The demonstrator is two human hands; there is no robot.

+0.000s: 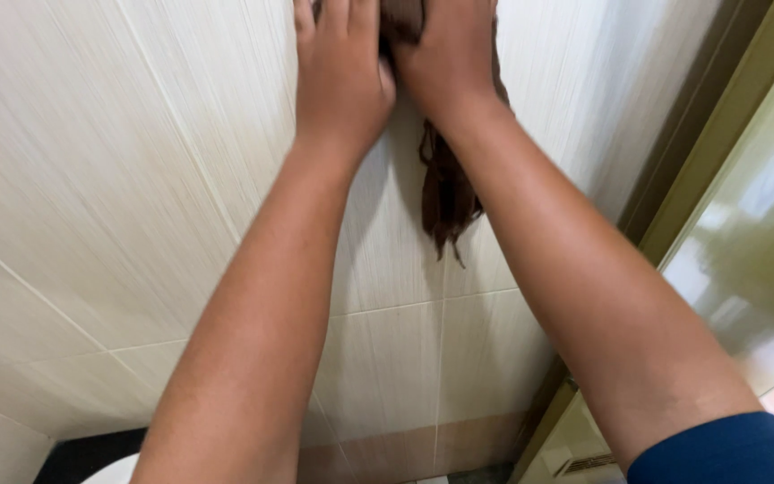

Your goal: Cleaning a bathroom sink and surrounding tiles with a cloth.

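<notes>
Both hands, left hand (340, 76) and right hand (450, 54), press flat and open on a brown cloth (445, 193) against the tiled wall (136, 179); its loose end hangs below the palms

The dark brown cloth rag (448, 193) looks soft and matt, its hanging end frayed into loose threads. It lies against the cream ceramic wall tiles (118, 179), which are smooth with a faint satin sheen and fine brushed streaks running through the glaze; thin pale grout lines between them look dull and slightly rough. The left hand (340, 76) and right hand (451, 56) are bare skin. The olive-green door frame (718, 143) appears painted and smooth, semi-matt. Beside it, the pale green panel (754, 269) is highly glossy, mirroring blurred shapes. The dark blue sleeve (727, 453) is matt knit fabric.
</notes>
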